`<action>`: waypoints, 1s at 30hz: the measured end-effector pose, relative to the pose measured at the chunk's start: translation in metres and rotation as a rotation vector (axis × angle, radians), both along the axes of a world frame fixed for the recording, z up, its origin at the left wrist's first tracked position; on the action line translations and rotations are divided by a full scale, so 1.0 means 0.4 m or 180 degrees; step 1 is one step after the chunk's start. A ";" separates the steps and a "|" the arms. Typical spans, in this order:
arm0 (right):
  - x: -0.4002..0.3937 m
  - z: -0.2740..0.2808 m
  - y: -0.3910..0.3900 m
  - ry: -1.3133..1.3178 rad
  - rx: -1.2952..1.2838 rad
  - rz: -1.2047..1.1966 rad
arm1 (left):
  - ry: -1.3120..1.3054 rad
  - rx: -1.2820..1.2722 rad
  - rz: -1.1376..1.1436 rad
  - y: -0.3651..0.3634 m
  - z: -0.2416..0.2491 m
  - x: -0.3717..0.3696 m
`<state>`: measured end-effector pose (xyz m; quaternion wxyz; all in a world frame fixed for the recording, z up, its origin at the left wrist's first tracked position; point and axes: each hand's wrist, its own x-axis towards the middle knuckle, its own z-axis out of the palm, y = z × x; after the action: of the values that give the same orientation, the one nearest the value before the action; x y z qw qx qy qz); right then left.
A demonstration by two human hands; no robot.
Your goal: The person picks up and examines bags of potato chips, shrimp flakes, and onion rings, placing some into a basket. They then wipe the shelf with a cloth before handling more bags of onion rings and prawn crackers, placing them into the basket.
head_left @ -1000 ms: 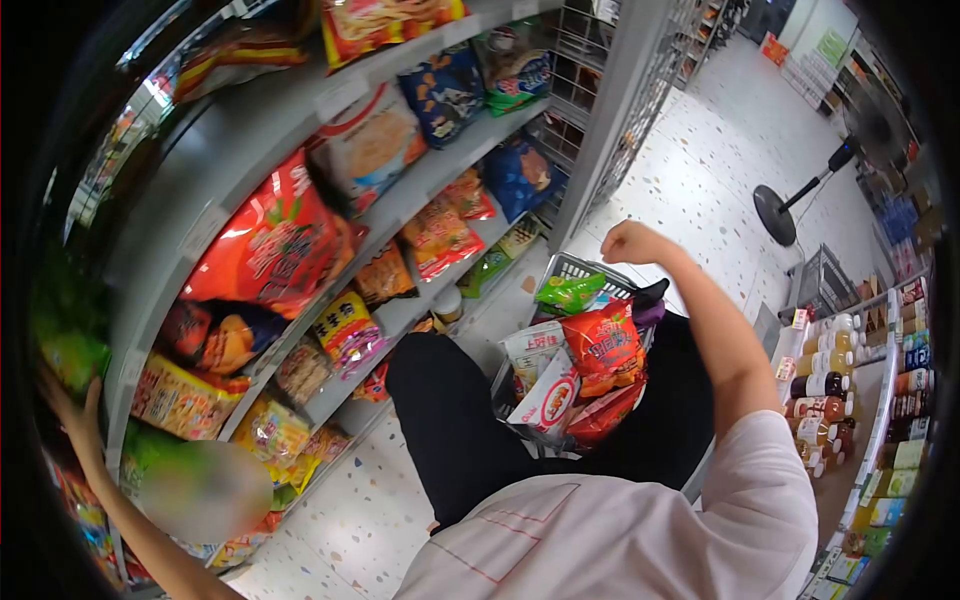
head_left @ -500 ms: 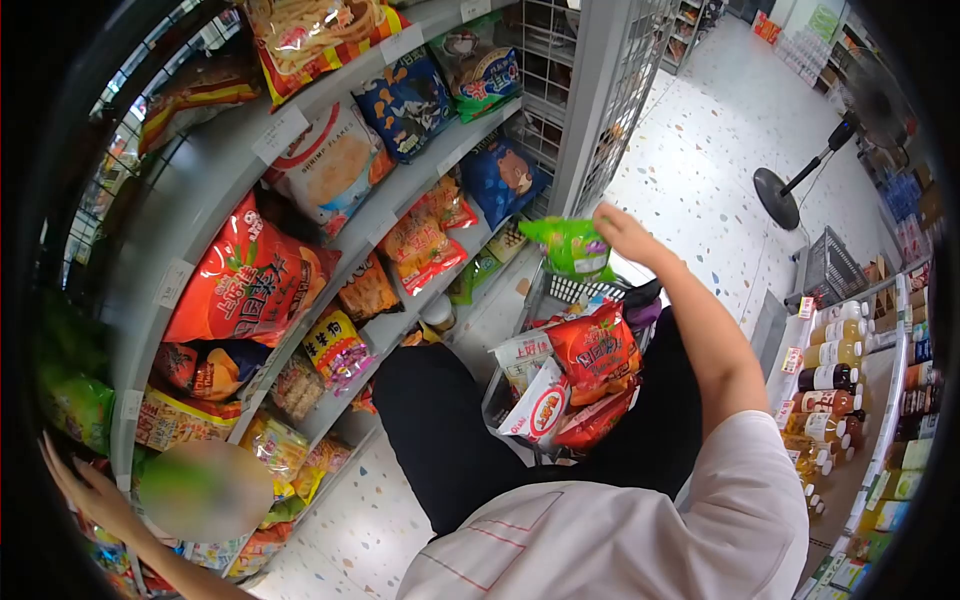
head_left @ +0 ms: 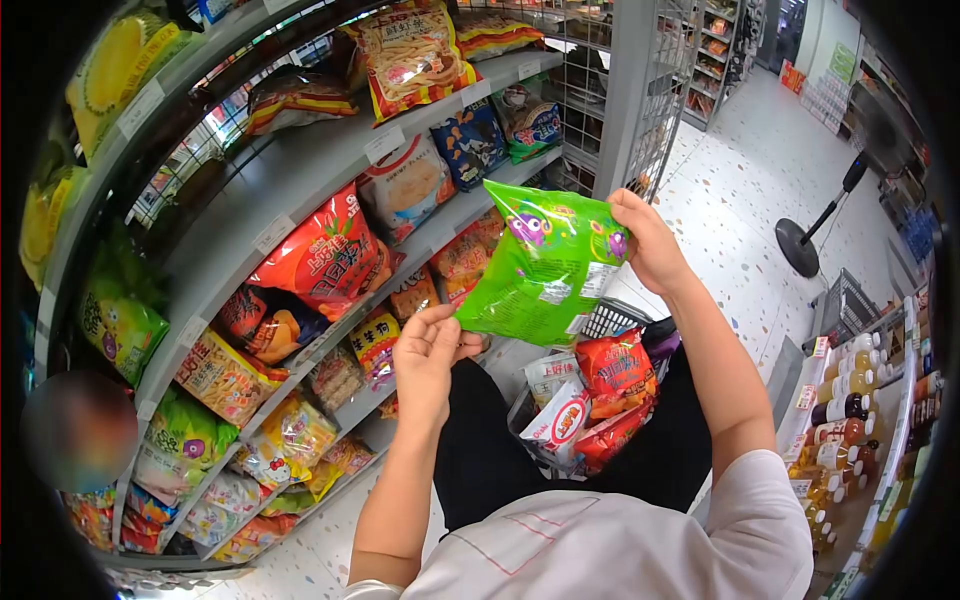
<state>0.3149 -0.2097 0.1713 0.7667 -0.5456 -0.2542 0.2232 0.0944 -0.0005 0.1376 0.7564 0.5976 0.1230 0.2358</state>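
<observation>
Holding a green snack bag [head_left: 545, 262] up in front of the chest, the person grips it with both hands. The right hand [head_left: 650, 243] is closed around the bag's upper right corner, and the left hand [head_left: 430, 345] pinches its lower left corner, thumb and fingers curled on the edge. The bag hangs tilted between them, back side with its pale label facing the person, clear of the shelves and above the basket [head_left: 612, 318].

That basket sits just below the bag, in front of the person's dark trousers, and is piled with packets: a red snack bag [head_left: 612, 368] on top, a white-and-red packet [head_left: 558, 425] leaning at its near left edge. Only a strip of the basket's grid rim shows behind the load.

To the left, close by the left elbow, runs a tall rack of grey shelves [head_left: 300, 175] crammed with crisp bags, a big red bag [head_left: 322, 258] jutting out past the shelf edge nearest the left hand. A wire-mesh panel [head_left: 660, 80] ends that rack just beyond the green bag. To the right stands a lower shelf of bottles [head_left: 850, 390], near the right arm. Between the two runs a narrow strip of speckled floor [head_left: 740, 190], widening ahead into open aisle where a standing fan [head_left: 810, 235] rests, well apart from the hands.
</observation>
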 end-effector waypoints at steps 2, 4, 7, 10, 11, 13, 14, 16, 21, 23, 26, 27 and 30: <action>-0.024 0.007 0.012 0.0063 0.0147 0.0000 | 0.0175 -0.0310 0.0113 0.014 0.008 -0.019; -0.029 0.000 0.026 0.0095 0.0334 0.0045 | 0.0107 -0.0262 0.0096 0.032 0.004 -0.041; -0.032 -0.036 0.047 -0.0001 0.0391 -0.0098 | -0.0352 0.0115 0.0415 0.039 0.040 -0.057; -0.070 -0.034 0.054 0.0291 0.0502 0.0238 | -0.1085 0.1646 0.1021 0.047 0.096 -0.067; -0.084 -0.028 0.054 0.0595 0.0616 0.0633 | -0.1091 0.3196 0.1240 0.093 0.105 -0.087; -0.114 -0.022 0.052 0.1224 0.0836 0.1419 | -0.1548 0.4354 0.1159 0.136 0.142 -0.115; -0.126 -0.019 0.049 0.1481 0.0816 0.1733 | -0.1694 0.4679 0.1047 0.159 0.143 -0.130; -0.145 -0.018 0.058 0.1323 0.0745 0.1958 | -0.1631 0.4869 0.0923 0.201 0.147 -0.160; -0.240 -0.058 0.131 0.0808 -0.0361 0.1267 | -0.1446 0.4538 0.1398 0.216 0.143 -0.214; -0.305 -0.093 0.157 0.1230 -0.0873 0.2113 | -0.1474 0.4369 0.1655 0.210 0.130 -0.225; -0.409 -0.125 0.186 0.1079 -0.0830 0.2891 | -0.1446 0.4082 0.1971 0.194 0.110 -0.244; -0.433 -0.129 0.196 0.1191 -0.0717 0.2846 | -0.1415 0.3912 0.1876 0.191 0.104 -0.252; -0.472 -0.143 0.198 0.1395 -0.0527 0.2761 | -0.1314 0.3775 0.1904 0.182 0.100 -0.279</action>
<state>0.1260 -0.1304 0.1141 0.5926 -0.3888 -0.2721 0.6509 -0.0173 0.0724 0.1774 0.2126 0.7933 -0.0135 0.5703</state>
